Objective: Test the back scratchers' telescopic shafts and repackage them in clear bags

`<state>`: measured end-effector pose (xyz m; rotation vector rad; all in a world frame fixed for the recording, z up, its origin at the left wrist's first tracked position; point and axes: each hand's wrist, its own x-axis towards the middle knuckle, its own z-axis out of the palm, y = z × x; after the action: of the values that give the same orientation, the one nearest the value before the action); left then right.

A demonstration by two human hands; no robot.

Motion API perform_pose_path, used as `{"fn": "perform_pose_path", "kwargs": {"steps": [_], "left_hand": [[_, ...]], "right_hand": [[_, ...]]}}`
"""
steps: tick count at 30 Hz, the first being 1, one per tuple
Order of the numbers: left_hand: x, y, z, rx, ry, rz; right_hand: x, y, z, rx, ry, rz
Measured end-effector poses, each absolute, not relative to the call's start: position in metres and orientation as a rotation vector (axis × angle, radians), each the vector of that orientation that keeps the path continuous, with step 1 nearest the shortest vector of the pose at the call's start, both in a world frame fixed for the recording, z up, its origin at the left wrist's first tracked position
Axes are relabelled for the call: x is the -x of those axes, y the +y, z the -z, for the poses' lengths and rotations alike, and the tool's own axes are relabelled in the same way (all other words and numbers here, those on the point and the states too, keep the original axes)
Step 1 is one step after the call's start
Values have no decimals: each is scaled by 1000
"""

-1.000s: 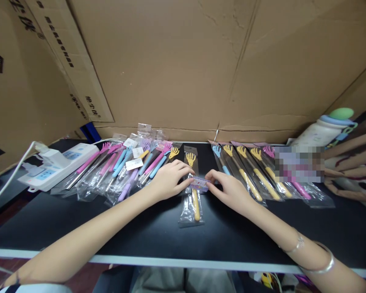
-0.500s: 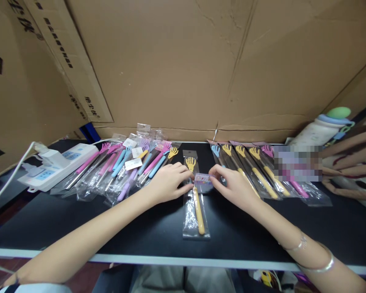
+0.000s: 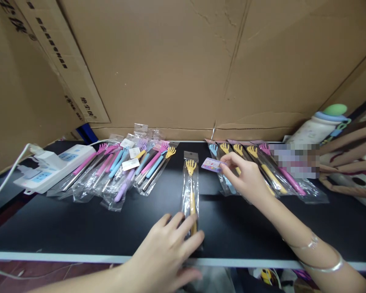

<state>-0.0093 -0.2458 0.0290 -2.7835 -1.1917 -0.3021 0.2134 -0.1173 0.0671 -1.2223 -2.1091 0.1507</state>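
A yellow hand-shaped back scratcher in a clear bag (image 3: 190,187) lies lengthwise on the black table (image 3: 79,228). My left hand (image 3: 167,248) rests near the table's front edge with fingers spread flat over the bag's lower end. My right hand (image 3: 247,177) is raised over the right-hand row of bagged scratchers and pinches a small purple card label (image 3: 212,165) between thumb and fingers.
A loose pile of bagged pink, blue and purple scratchers (image 3: 125,167) lies at the left, beside a white power strip (image 3: 53,167). A neat row of bagged scratchers (image 3: 262,171) lies at the right. Cardboard walls (image 3: 183,65) close off the back. A bottle (image 3: 319,126) stands at the far right.
My left hand slid back toward the table's front edge along the bag. My right hand lifted the purple card off the bag and moved it right.
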Motion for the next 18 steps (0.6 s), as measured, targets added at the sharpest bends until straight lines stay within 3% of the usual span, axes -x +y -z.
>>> {"fn": "perform_pose_path", "kwargs": {"steps": [7, 18], "left_hand": [[29, -269, -3, 2446, -1007, 605], [59, -292, -6, 2465, -1028, 618]], "right_hand": [[-211, -119, -63, 1274, -2163, 14], [-208, -122, -61, 1199, -2258, 101]]}}
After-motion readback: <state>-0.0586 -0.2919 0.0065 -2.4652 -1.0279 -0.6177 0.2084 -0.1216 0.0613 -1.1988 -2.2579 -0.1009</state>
